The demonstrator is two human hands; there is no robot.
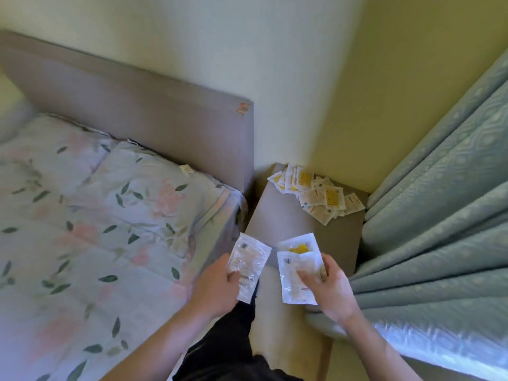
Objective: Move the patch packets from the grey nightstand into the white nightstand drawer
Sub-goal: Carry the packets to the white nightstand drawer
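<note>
Our left hand (220, 287) pinches one clear, crinkled plastic patch packet (248, 266); our right hand (328, 288) grips two more (298, 270), one showing yellow. A loose pile of white-and-yellow packets (316, 193) lies at the grey nightstand's (288, 224) back edge, its near half bare between floral bed (96, 215) and teal curtain (439, 202).

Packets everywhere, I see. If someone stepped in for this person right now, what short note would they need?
Left hand grips one packet.
Right hand grips two overlapping packets.
The pile of packets lies at the back of the grey nightstand, by the wall.
Done: three packets picked up.
Left: carry these to the white nightstand drawer, which is not in view, then come back for the pile.
</note>
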